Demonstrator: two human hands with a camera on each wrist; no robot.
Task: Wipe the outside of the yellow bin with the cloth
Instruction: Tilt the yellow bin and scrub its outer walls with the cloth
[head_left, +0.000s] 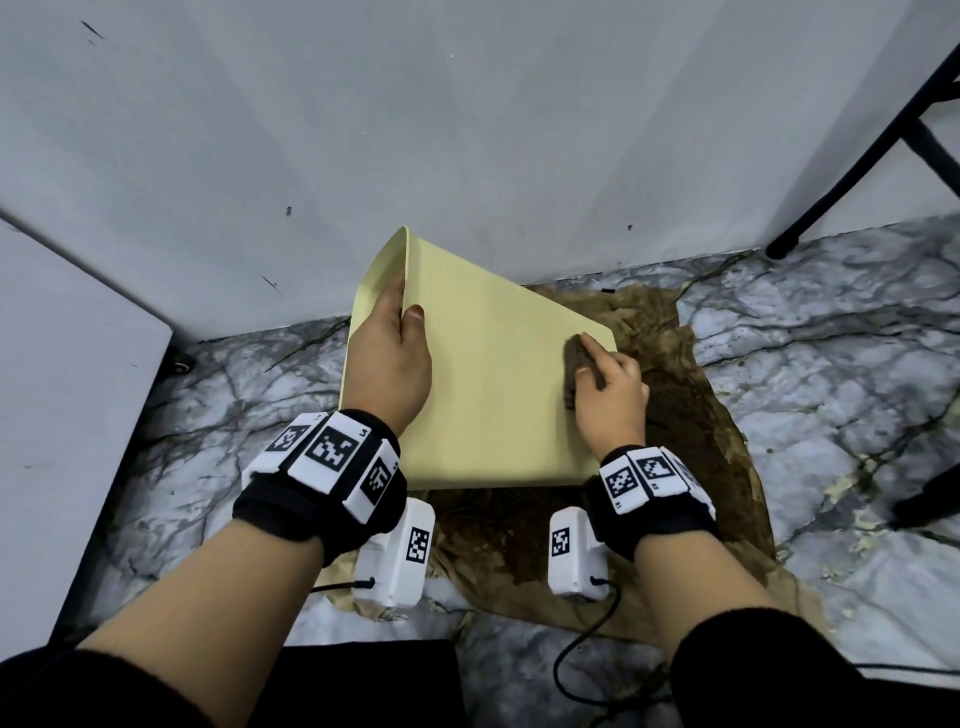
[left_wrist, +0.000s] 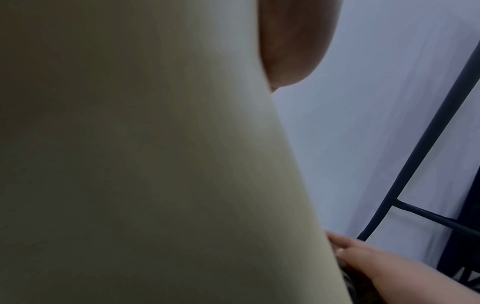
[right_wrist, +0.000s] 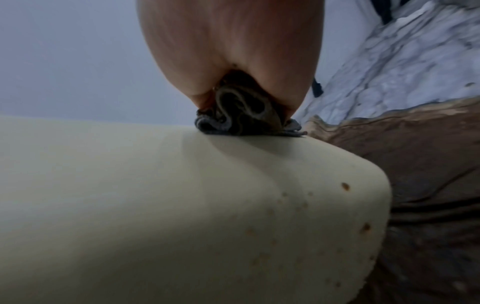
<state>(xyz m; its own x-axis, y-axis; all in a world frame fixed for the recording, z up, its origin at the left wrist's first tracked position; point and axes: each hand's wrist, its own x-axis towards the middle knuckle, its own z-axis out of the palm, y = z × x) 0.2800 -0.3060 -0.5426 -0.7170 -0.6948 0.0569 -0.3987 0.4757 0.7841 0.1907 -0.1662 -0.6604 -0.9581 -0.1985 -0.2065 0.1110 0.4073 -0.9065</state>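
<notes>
The pale yellow bin (head_left: 488, 389) lies tipped on its side on the floor, its open rim toward the wall at the upper left. My left hand (head_left: 397, 343) grips that rim, fingers inside and thumb on the outer wall. My right hand (head_left: 605, 379) holds a bunched dark brown cloth (head_left: 576, 364) and presses it on the bin's outer wall near the bottom right corner. In the right wrist view the cloth (right_wrist: 246, 115) sits wadded under my palm on the bin (right_wrist: 155, 205), which shows small brown spots near its corner. The left wrist view is filled by the bin wall (left_wrist: 130, 164).
A stained brown paper sheet (head_left: 691, 467) lies under the bin on the marble-patterned floor (head_left: 831, 364). A grey wall (head_left: 415, 130) stands right behind. Black metal furniture legs (head_left: 852, 156) rise at the right. A white panel (head_left: 62, 389) stands at the left.
</notes>
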